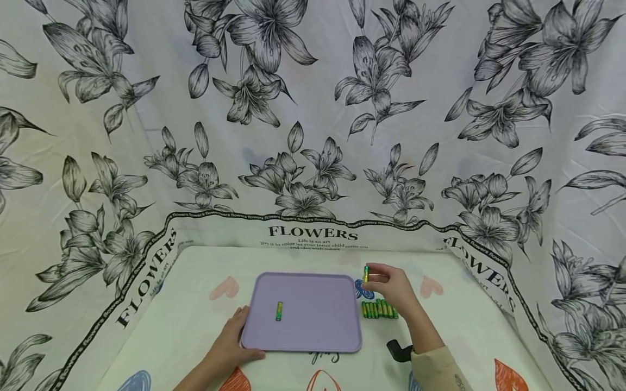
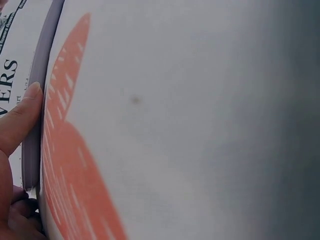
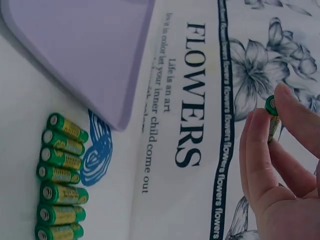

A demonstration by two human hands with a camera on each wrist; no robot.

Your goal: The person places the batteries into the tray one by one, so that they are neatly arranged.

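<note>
The right hand (image 1: 393, 290) pinched a battery (image 1: 365, 273) upright between thumb and fingertips, lifted just beyond the tray's (image 1: 313, 331) far right corner; a row of batteries (image 1: 379, 309) lay under that hand, touching side by side; the left hand (image 1: 233, 342) gripped the tray's near left edge, thumb pressed to the rim; one battery (image 1: 279, 311) lay inside the tray, between both hands.
</note>
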